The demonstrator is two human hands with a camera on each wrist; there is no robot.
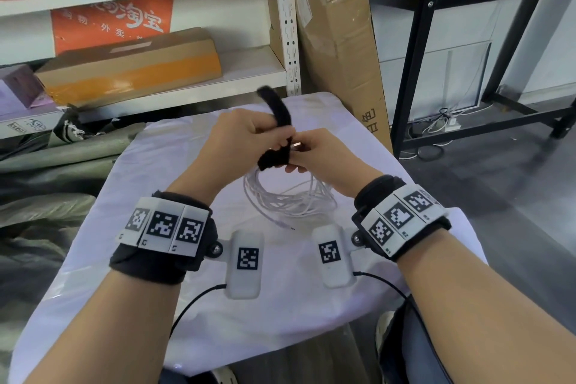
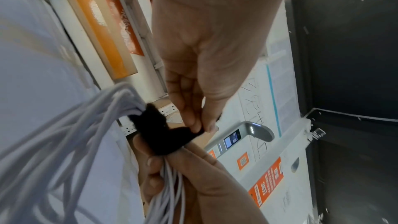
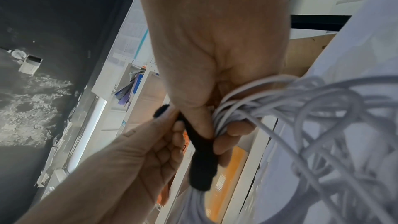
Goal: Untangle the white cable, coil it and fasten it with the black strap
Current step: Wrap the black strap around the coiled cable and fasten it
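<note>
The white cable [image 1: 290,196] hangs as a loose coil from both hands, its lower loops lying on the cloth-covered table [image 1: 174,171]. My right hand [image 1: 299,156] grips the top of the bundle [image 3: 232,113], thumb pressed on the black strap [image 3: 202,159]. The black strap [image 1: 277,115] wraps round the bundle, and its free end curves up above the hands. My left hand [image 1: 268,131] pinches that strap between thumb and fingers [image 2: 194,123]. In the left wrist view the strap [image 2: 159,135] crosses the cable strands [image 2: 64,142] just above the right hand [image 2: 163,164].
A loose cable end with its plug [image 1: 288,226] lies on the cloth near me. White shelving with cardboard boxes [image 1: 131,68] stands behind the table. A tall wrapped carton [image 1: 336,34] leans at the back right, beside a black desk frame [image 1: 414,50].
</note>
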